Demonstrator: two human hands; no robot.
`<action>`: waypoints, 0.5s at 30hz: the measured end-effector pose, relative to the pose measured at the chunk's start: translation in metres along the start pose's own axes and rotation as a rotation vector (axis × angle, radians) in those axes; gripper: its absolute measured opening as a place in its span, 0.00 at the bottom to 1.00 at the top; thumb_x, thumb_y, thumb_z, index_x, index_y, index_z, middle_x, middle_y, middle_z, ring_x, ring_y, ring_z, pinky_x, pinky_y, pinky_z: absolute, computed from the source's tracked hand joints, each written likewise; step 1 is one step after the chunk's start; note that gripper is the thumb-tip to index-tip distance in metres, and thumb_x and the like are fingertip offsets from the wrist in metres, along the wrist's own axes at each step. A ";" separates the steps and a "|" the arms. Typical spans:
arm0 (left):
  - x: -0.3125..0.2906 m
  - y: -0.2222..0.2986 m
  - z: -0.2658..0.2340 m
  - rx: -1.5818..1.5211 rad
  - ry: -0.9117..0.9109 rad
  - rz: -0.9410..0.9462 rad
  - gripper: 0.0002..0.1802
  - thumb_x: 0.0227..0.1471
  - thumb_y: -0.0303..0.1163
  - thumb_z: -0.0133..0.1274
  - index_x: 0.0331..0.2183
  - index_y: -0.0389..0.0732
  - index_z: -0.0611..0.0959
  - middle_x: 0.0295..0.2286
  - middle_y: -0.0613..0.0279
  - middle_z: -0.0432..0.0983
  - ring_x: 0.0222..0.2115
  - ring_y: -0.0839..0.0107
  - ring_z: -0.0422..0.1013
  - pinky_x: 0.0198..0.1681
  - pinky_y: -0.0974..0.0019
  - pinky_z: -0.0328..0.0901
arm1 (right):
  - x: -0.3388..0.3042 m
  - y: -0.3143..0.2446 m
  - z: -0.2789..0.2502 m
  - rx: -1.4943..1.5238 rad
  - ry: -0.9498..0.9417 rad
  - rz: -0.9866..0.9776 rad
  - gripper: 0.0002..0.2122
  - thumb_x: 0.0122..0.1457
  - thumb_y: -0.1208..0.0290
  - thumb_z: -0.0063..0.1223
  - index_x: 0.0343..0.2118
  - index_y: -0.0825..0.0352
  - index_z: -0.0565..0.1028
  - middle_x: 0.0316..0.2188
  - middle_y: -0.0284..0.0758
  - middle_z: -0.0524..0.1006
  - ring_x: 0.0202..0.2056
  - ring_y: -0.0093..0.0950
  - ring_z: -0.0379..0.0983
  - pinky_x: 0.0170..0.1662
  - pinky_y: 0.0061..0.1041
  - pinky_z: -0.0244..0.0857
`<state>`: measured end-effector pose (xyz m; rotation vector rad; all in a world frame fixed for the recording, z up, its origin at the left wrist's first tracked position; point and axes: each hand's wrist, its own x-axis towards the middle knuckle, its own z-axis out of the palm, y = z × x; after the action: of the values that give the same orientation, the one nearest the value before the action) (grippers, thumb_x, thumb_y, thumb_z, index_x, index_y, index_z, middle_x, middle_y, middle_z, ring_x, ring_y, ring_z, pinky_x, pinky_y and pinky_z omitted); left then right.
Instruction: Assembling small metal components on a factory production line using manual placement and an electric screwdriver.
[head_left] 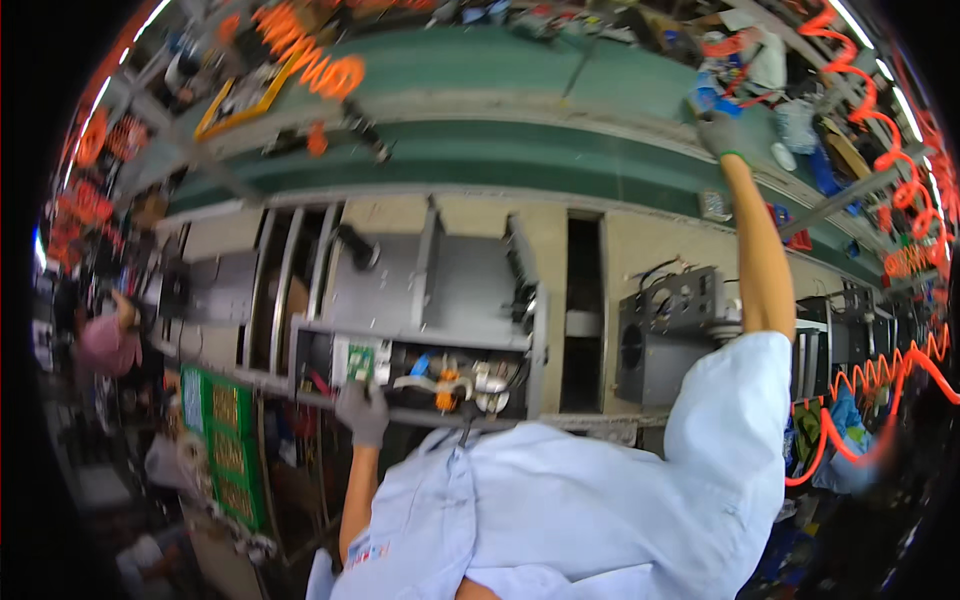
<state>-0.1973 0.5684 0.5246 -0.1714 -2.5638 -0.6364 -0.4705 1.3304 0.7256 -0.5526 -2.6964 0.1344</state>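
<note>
Left hand [363,412] at green circuit board [357,362]; right hand [716,134] extended over green bench [620,88]
Board lies in the grey metal chassis [378,298], front compartment; left fingers partly curled at its near edge, apparently steadying it, grip indeterminate; right arm nearly straight, seemingly for reach; its fingers meet a blue item [708,98], closure indeterminate.
</note>
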 end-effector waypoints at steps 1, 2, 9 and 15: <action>-0.002 -0.001 0.000 0.030 -0.004 0.011 0.07 0.47 0.33 0.55 0.24 0.40 0.78 0.21 0.51 0.71 0.24 0.47 0.69 0.26 0.48 0.61 | -0.019 -0.025 0.011 0.105 -0.083 -0.030 0.18 0.54 0.65 0.48 0.45 0.65 0.80 0.32 0.45 0.82 0.35 0.38 0.80 0.40 0.36 0.72; -0.012 -0.006 0.000 0.050 -0.018 -0.014 0.06 0.46 0.32 0.56 0.24 0.40 0.78 0.21 0.52 0.71 0.24 0.48 0.70 0.27 0.48 0.62 | -0.040 -0.049 -0.005 0.255 -0.149 0.011 0.18 0.54 0.63 0.50 0.45 0.65 0.80 0.25 0.40 0.80 0.27 0.33 0.78 0.34 0.33 0.71; -0.005 -0.009 -0.010 -0.212 0.044 0.113 0.05 0.45 0.31 0.59 0.24 0.43 0.79 0.22 0.58 0.73 0.25 0.56 0.71 0.27 0.56 0.66 | -0.253 -0.158 -0.086 0.455 -0.038 -0.139 0.15 0.62 0.63 0.53 0.47 0.66 0.79 0.41 0.38 0.82 0.43 0.24 0.77 0.49 0.23 0.67; -0.002 -0.024 -0.017 -0.274 -0.130 0.279 0.06 0.47 0.32 0.58 0.31 0.44 0.81 0.25 0.57 0.74 0.27 0.57 0.72 0.29 0.56 0.66 | -0.431 -0.202 -0.082 0.545 0.105 0.023 0.11 0.61 0.72 0.53 0.44 0.69 0.80 0.41 0.38 0.82 0.44 0.27 0.78 0.49 0.26 0.69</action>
<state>-0.1940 0.5389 0.5267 -0.6691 -2.4967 -0.8878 -0.1458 0.9751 0.6844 -0.4042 -2.4011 0.7925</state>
